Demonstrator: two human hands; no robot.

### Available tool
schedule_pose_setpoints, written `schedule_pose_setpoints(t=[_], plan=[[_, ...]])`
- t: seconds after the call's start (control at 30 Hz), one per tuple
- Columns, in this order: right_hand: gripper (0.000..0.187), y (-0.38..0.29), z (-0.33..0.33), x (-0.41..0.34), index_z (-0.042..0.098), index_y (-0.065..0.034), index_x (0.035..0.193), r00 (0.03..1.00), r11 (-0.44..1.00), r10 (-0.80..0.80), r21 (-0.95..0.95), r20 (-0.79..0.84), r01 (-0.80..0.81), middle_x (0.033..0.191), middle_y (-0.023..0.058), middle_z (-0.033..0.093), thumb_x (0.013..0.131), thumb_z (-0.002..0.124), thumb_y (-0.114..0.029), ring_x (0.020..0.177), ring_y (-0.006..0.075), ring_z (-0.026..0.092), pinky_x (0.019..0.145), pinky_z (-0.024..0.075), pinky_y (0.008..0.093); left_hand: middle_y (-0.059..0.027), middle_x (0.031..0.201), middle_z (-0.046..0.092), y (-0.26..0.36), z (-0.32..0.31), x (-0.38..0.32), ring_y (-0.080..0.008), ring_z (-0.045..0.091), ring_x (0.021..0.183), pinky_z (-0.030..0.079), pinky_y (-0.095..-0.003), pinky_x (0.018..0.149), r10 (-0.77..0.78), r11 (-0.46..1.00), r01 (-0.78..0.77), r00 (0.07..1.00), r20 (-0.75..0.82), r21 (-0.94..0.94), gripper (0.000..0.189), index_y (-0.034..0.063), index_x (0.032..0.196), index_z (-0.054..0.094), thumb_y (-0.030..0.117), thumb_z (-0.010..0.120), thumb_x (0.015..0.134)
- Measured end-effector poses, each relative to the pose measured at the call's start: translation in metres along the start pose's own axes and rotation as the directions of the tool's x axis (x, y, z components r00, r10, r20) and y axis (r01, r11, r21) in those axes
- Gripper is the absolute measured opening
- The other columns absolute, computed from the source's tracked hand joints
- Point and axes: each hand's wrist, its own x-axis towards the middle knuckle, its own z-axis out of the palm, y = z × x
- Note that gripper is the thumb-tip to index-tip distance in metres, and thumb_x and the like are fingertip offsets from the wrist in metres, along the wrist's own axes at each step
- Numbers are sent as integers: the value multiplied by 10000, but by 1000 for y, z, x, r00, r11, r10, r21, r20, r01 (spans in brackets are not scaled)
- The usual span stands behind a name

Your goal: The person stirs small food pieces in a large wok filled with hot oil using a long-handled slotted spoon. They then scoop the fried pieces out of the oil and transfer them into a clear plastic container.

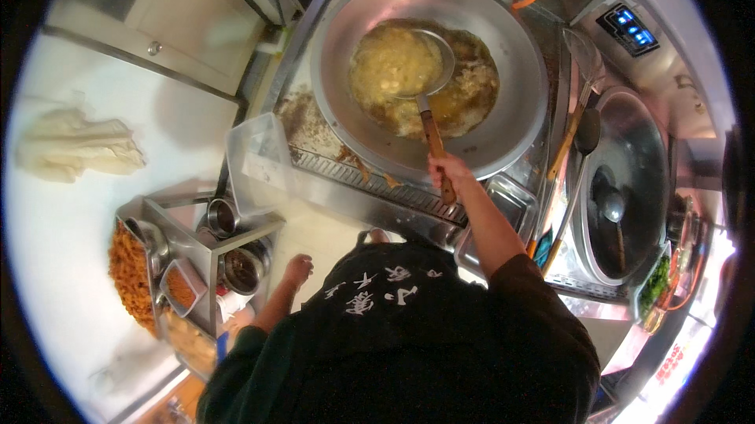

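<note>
My right hand (451,173) grips the wooden handle of a large round skimmer (450,61), near the handle's lower end. The skimmer's head is sunk in bubbling oil (466,99) inside a wide metal wok (342,23). Pale yellow frying food (395,61) crowds the skimmer and the oil's left side; foam hides its shape. Browner bits float to the right. My left hand (299,269) hangs low at my side, fingers curled, with no object visible in it. It is nearest to the metal rack on the left.
A clear plastic bin (258,167) stands at the stove's left corner. On the right are a second wok (631,123) holding a ladle (613,206), a wire strainer (584,70), and a steel tray (510,197). The left rack (206,259) carries pots and food containers. A cloth (82,144) lies farther left.
</note>
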Motion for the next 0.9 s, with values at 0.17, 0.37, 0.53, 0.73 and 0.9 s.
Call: schedule_pose_setpoints(t=[0.17,0.37,0.53,0.73,0.9], plan=[[225,9,18,12,544,-78,852,997,992,59,109,44,-63,662,22,502,1028,659,-159,556,185,497,524,449,360,-132,1000,717,30,-14,5,-286,673,775,520,-423,672,-22,1000,21,998,-61,-12,288,74,1246,631,208,577,996],[251,17,29,23,500,-117,854,983,988,-36,154,181,8,673,8,469,1033,662,-185,577,152,465,503,404,344,-135,1016,738,63,-28,-2,-241,708,822,564,-365,687,73,992,-90,980,-184,-88,351,42,1314,618,177,546,998],[212,25,40,4,485,-127,915,960,978,-127,194,250,79,711,-16,441,1053,630,-196,576,121,424,493,362,316,-203,1201,703,85,-63,12,-306,721,962,591,-444,773,-9,886,-132,954,-301,-445,464,43,1422,519,328,545,1058],[174,53,55,-26,533,-90,1105,948,953,-160,295,276,75,771,-19,464,1050,636,-219,575,95,418,492,352,289,-194,1147,641,103,-128,52,-307,680,902,593,-444,720,52,671,-291,936,-349,-682,601,29,1415,458,515,534,1070],[276,98,62,-75,549,-76,1232,918,904,-249,414,307,107,793,-24,485,1018,664,-208,565,73,443,440,353,241,-160,965,645,120,-160,69,-284,683,745,587,-397,608,70,769,-279,931,-357,-576,490,65,1344,516,429,637,1039]])
